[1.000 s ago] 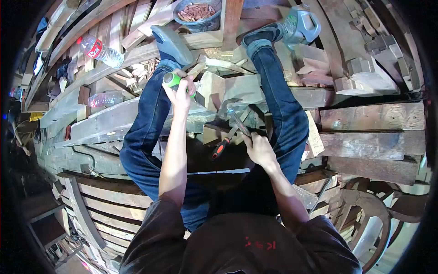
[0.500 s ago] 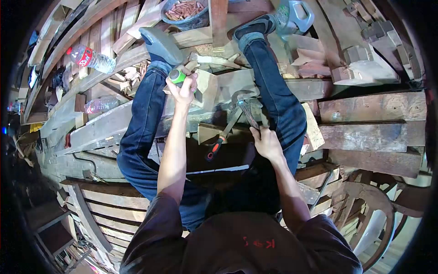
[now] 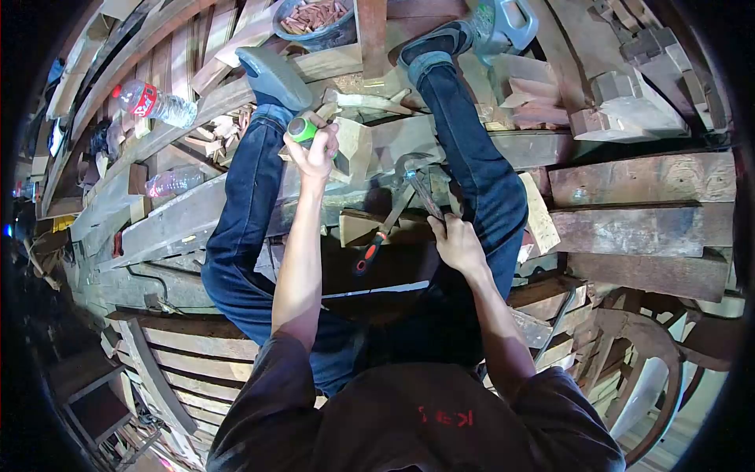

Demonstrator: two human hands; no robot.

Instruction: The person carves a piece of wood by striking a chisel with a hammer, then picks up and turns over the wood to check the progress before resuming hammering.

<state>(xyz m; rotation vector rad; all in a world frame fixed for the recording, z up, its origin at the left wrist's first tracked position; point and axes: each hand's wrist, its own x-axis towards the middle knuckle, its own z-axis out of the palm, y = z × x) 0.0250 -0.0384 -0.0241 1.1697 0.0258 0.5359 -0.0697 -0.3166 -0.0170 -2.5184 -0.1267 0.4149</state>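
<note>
My left hand [image 3: 314, 149] is closed around a green cylinder with a round grey end [image 3: 302, 128]; its kind I cannot make out. It is above a pale wood block [image 3: 355, 153], and whether they touch is hidden. My right hand [image 3: 458, 245] grips the lower handle of a hammer [image 3: 425, 193], whose curved metal head points away from me, over the timber between my legs. Left of the hammer lies a tool with a black and red handle [image 3: 370, 253] and a flat blade, perhaps a saw, resting by a small wood piece [image 3: 359, 226].
A tub [image 3: 318, 35] of short wood pieces stands at the far side. Plastic bottles [image 3: 153, 104] lie on the left, and a greenish jug [image 3: 503, 31] is beyond my right foot. Stacked boards [image 3: 637, 189] and a wooden chair [image 3: 653, 346] are on the right.
The green cylinder has tipped slightly in my left hand, its grey end shifting left. My right hand and the hammer have hardly moved.
</note>
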